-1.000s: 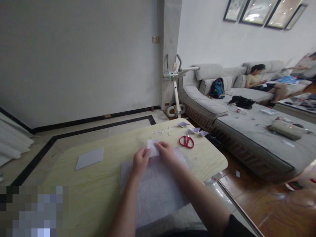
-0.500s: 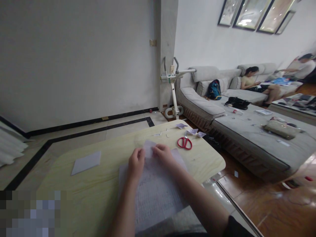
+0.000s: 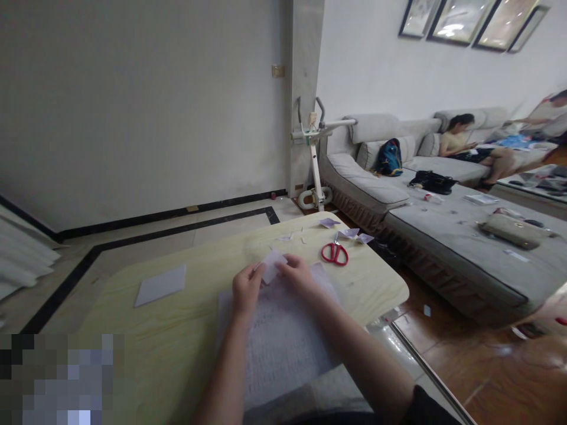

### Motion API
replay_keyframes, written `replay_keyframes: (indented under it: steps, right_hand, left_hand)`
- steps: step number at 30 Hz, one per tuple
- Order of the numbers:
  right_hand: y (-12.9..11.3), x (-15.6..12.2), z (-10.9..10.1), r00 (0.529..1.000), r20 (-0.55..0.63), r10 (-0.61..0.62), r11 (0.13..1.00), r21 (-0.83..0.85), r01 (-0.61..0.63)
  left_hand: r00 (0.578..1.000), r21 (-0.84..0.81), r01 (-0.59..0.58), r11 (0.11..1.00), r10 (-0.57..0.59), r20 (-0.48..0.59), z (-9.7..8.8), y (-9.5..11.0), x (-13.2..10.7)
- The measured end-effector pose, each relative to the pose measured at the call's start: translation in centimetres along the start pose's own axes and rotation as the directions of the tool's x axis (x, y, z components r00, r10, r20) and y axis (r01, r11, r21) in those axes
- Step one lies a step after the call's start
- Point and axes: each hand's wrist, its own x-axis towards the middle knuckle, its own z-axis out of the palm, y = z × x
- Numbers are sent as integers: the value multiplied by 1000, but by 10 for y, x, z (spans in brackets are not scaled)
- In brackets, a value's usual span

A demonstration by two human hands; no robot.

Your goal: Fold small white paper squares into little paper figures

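Note:
Both of my hands pinch a small white piece of paper (image 3: pixel 271 264) over a pale wooden table (image 3: pixel 186 330). My left hand (image 3: pixel 246 289) grips its left edge and my right hand (image 3: pixel 297 273) grips its right edge, fingers closed. Under my forearms lies a large printed sheet (image 3: pixel 283 342). Red-handled scissors (image 3: pixel 334 253) rest on the table just right of my right hand.
A white paper square (image 3: pixel 161 284) lies at the table's left. Small folded paper bits (image 3: pixel 349 235) sit near the far edge. A grey sofa (image 3: pixel 443 236) with bags stands to the right, where a person (image 3: pixel 469 147) sits. An exercise machine (image 3: pixel 315 159) stands by the wall.
The small paper has tilted and shifted slightly between my fingers. My hands stay at about the same spot above the printed sheet.

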Motion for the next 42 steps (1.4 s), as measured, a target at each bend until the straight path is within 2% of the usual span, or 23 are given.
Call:
replay_keyframes:
  steps: [2,7,9,14,20,28,42]
  right_hand:
    - [-1,-1,-1,1000,16,-5,1000,14,5]
    - [-5,-6,0,996,86,14,1000,16,-15]
    - [-7,-7,-1,996,92,6,1000,9,-7]
    - [-5,-4,-3,998,44,-33,999,-21,34]
    - [2,-1,-4,996,67,-60,996,-55,64]
    - [-5,-1,-4,992,65,-109,990,-80,114]
    - [3,-1,-5,999,44,-1,1000,-29,2]
  left_hand:
    - [1000,-18,1,1000,-1,11,1,1,-1]
    - [997,-54,13,998,-17,-73,1,0,1]
    - [997,-56,12,998,-16,-76,0,-1,2]
    - [1000,-43,-2,999,2,1,2,-2,-1]
    - [998,4,5,1000,-5,61,3,-7,1]
    - [992,36,2,999,-7,128,5,-7,0]
    - [994,-180,104,978,-110,-23,1,-4,3]
